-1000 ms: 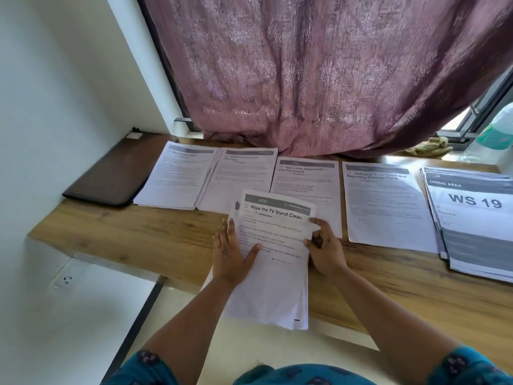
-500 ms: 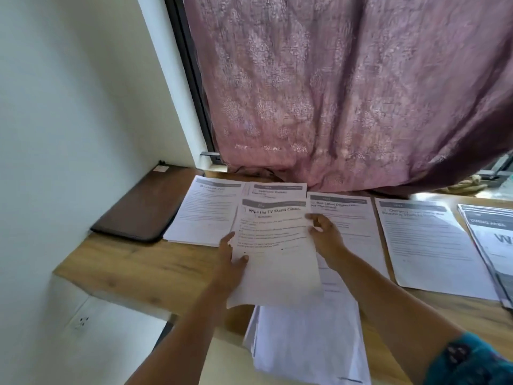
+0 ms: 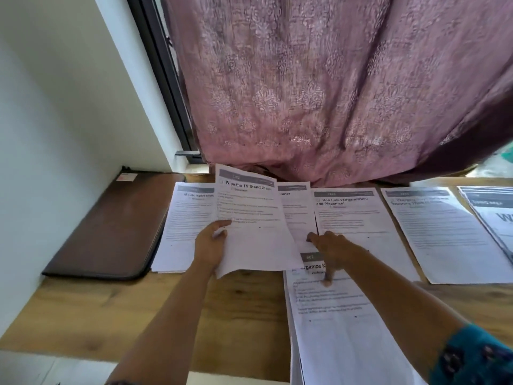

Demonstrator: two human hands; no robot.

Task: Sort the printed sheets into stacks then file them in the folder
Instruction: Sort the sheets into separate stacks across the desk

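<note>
The left hand (image 3: 210,247) pinches a sheet (image 3: 251,226) headed "Wipe the TV Stand Clean" at its lower left edge, thumb on top and fingers curled under, and holds it lifted and tilted above the table (image 3: 111,309). The sheet rises up and to the right of that hand, covering part of two stacks in the back row: the leftmost stack (image 3: 180,232), whose heading begins "Mouthwash", and the second stack (image 3: 295,212), of which only the right strip shows. The right hand (image 3: 331,251) is just right of the held sheet and apart from it, palm down with fingers loosely spread and holding nothing; its fingertips reach toward the gap between the second stack and the third stack (image 3: 358,226), headed "Bed Linen Organization and Placement", though whether they touch paper cannot be told. Under and in front of the right hand lies the near pile (image 3: 341,329), its top page starting "Organize", running over the table's front edge. Further right are a fourth stack (image 3: 441,234) with a blurred heading and, at the frame's edge, a grey-banded stack (image 3: 494,215). The brown folder (image 3: 111,232) lies closed at the table's left end, well left of the left hand. A pink curtain (image 3: 319,87) hangs behind.
</note>
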